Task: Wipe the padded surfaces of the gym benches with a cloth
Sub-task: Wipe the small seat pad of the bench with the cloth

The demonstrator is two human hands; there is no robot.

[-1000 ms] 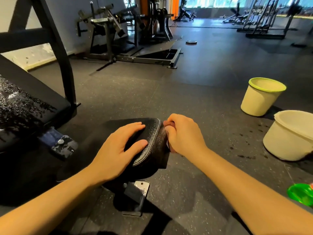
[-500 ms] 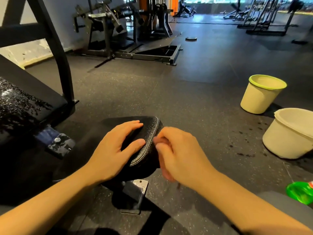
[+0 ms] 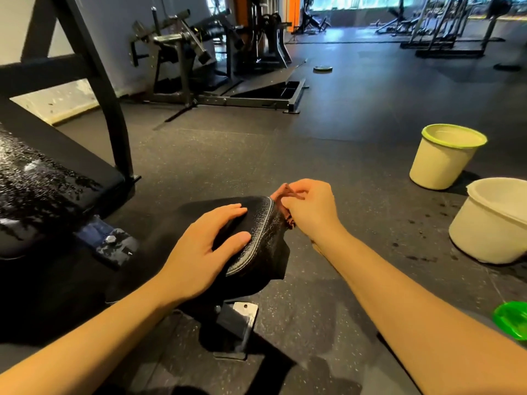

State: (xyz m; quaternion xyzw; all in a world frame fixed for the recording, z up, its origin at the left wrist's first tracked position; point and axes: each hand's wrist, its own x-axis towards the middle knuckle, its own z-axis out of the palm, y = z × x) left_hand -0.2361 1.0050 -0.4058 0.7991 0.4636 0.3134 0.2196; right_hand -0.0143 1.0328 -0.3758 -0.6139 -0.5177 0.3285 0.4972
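While the left hand (image 3: 205,246) lay flat, fingers straight, on the black seat pad (image 3: 261,226), the right hand (image 3: 309,209) pinched a reddish cloth (image 3: 286,190), mostly hidden behind its fingers.

bench pad (image 3: 256,238) is grainy black leather-look vinyl with white stitching, wet and shiny; floor (image 3: 256,155) is matt speckled rubber, buckets (image 3: 439,163) smooth plastic.

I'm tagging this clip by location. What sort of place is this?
Most likely a gym: a padded bench, weight machines beyond it, and a weight plate lying on the dark speckled floor.
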